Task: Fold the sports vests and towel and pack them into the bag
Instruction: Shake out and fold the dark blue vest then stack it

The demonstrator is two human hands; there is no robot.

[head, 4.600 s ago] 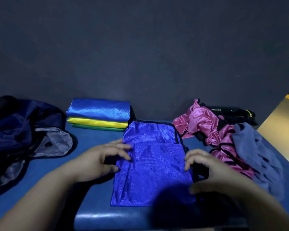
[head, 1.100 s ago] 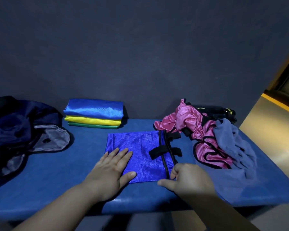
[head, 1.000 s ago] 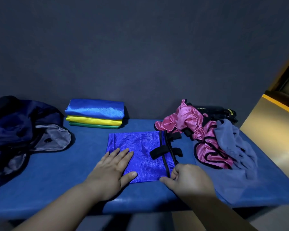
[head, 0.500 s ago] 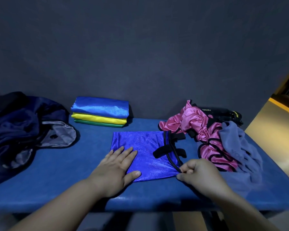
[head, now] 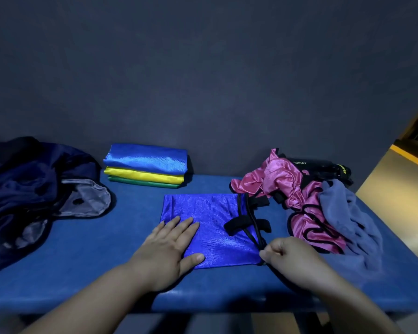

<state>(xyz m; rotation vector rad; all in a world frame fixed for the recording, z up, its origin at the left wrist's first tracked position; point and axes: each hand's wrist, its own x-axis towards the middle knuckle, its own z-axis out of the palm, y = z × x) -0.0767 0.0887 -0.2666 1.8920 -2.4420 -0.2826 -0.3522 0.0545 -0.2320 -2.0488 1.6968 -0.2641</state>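
A shiny blue vest (head: 210, 225), partly folded into a rectangle, lies flat on the blue tabletop (head: 94, 249), with its black straps (head: 244, 222) splayed across the side nearest the right hand (head: 290, 256). The left hand (head: 167, 249) lies palm down on the vest's near left part, fingers straight and spread, thumb out along the near edge, pinning the cloth. The right hand has its fingers curled, and thumb and fingertips pinch the black-trimmed near right corner of the vest. Both forearms reach in from the near edge of the tabletop.

The step in hand appears to be the folding of this vest, probably a further fold of the strap side across toward the left hand. That move would call for lifting the pinched corner while the flat palm keeps the slippery cloth from sliding, and for tucking the loose straps inside.

Beyond the left hand's fingertips, against the wall, sits a stack of folded vests (head: 145, 165) in blue, yellow and green. Far out to the left of that hand slumps the dark bag (head: 34, 189), its mouth open and its grey lining showing. Beyond and to the right of the right hand lies a crumpled pink vest (head: 287, 189), with the grey towel (head: 348, 220) heaped against it, both unfolded.
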